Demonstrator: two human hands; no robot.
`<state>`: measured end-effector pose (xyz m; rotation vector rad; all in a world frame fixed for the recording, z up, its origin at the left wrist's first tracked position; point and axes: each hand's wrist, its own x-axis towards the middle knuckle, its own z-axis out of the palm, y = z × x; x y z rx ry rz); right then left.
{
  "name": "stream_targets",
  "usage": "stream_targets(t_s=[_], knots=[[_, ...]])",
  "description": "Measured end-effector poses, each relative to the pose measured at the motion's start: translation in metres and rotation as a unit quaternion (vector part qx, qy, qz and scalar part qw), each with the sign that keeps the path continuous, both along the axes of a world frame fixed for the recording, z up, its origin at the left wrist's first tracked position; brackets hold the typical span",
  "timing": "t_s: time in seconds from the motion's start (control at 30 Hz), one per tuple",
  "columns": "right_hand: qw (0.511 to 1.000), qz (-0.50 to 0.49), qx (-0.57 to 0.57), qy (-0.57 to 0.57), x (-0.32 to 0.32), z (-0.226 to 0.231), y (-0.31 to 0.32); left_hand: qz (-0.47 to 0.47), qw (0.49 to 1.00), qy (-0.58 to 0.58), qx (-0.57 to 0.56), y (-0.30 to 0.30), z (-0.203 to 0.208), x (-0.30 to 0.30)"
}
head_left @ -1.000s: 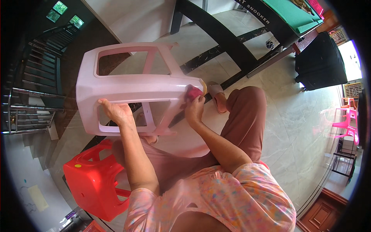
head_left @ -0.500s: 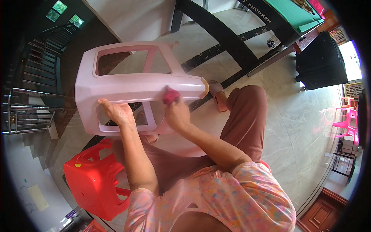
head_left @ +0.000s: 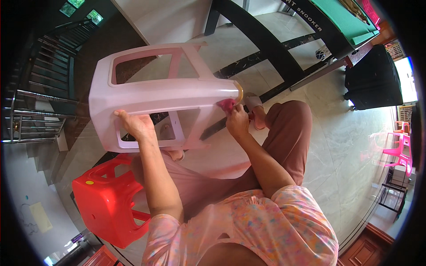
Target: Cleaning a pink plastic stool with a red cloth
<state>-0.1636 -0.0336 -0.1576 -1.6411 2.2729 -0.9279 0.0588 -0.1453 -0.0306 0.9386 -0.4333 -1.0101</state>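
A pale pink plastic stool (head_left: 159, 95) lies on its side before me, its seat to the left and its legs pointing right. My left hand (head_left: 136, 126) grips the edge of an opening in its near side, thumb on the outer face and the other fingers hidden inside. My right hand (head_left: 237, 122) is closed on a crumpled dark pink cloth (head_left: 227, 104). The cloth presses against the near edge of a stool leg, close to its foot, where a yellowish cap (head_left: 239, 91) covers the end.
A red plastic stool (head_left: 108, 204) stands at my left. Beyond the pink stool is a snooker table (head_left: 319, 26) with black legs. A black suitcase (head_left: 372, 79) and pink chairs (head_left: 397, 148) stand to the right, metal railings (head_left: 44, 111) to the left.
My right hand has slid the cloth rightward along the stool leg, from its middle to near the foot. My left hand keeps its grip on the opening's edge.
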Motion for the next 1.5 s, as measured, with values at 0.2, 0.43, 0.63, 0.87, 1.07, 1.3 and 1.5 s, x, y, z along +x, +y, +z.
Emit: stream_targets(t_s=[0.2, 0.43, 0.63, 0.87, 1.07, 1.3, 1.5], knots=[[0.994, 0.046, -0.078, -0.066, 0.051, 0.025, -0.003, -0.01, 1.0, -0.009, -0.024, 0.011, -0.009, -0.009], [0.98, 0.142, -0.136, -0.022, 0.096, 0.044, -0.022, -0.001, 0.999, -0.018, -0.028, 0.011, -0.01, -0.007], [0.999, 0.032, -0.021, -0.02, 0.042, 0.033, -0.007, -0.009, 1.0, 0.017, -0.011, 0.01, -0.008, 0.006], [0.995, -0.049, -0.03, -0.086, 0.044, 0.023, -0.006, -0.056, 0.996, -0.008, -0.071, 0.02, -0.021, -0.013], [0.989, 0.103, -0.093, -0.042, 0.108, 0.065, -0.024, -0.142, 0.985, 0.075, -0.059, 0.031, -0.035, -0.026], [0.967, 0.16, -0.197, -0.035, 0.118, 0.094, -0.044, -0.268, 0.952, 0.124, -0.084, 0.034, -0.022, -0.013], [0.99, 0.087, -0.113, -0.008, 0.05, 0.043, -0.026, -0.291, 0.946, 0.118, -0.079, 0.037, -0.009, -0.023]])
